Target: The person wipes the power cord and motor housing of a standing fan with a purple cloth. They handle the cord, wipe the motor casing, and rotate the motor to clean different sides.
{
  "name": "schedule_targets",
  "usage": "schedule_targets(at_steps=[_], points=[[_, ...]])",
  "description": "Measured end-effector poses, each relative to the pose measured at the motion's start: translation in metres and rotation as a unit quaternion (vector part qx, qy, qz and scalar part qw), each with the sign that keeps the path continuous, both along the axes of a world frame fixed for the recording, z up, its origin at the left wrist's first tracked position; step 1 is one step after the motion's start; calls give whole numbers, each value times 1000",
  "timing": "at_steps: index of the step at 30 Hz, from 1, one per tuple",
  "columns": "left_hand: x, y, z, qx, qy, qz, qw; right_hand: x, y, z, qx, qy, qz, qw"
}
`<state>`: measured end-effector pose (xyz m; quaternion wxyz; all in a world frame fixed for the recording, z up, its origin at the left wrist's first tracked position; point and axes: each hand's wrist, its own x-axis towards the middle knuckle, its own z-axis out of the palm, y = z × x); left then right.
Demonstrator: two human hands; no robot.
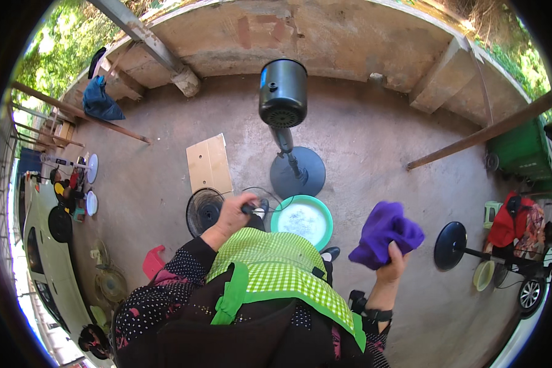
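Observation:
My left hand (232, 214) grips the dark end of a thin black cord (262, 189); whether it is a plug is unclear. The cord loops over the rim of a green basin (329, 225) that holds whitish, sudsy liquid. A crumpled purple cloth (386, 234) is in my right hand (393, 264), held up to the right of the basin. Beyond the basin stands a pedestal fan (283, 94) with a dark cylindrical motor housing, on a round black base (280, 177). A black fan grille (198, 212) lies partly behind my left hand.
Flat cardboard (207, 161) lies beyond the grille. A pink plastic thing (154, 261) and another fan (110, 283) are left, near a car (50, 257). Rusty poles (460, 142) slant in from the sides. Right are a black stand base (450, 246) and a person in red (503, 225).

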<state>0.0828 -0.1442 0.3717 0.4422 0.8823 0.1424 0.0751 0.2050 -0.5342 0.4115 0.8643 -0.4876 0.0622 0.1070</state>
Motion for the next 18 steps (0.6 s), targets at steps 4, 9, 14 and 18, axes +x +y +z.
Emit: schedule_targets(at_steps=[4,9,14,18], points=[[26,43,17,-260,-81,298,915,55,41,49,20,-127,57,990],[124,114,37,-419,-133,299,847,119,152,87,56,-187,122,973],[217,123,65,-444,-138,217,858,170,255,97,9,-229,186,955],[272,101,65,-465,-196,191,842,185,308,89,-196,-152,222,943]])
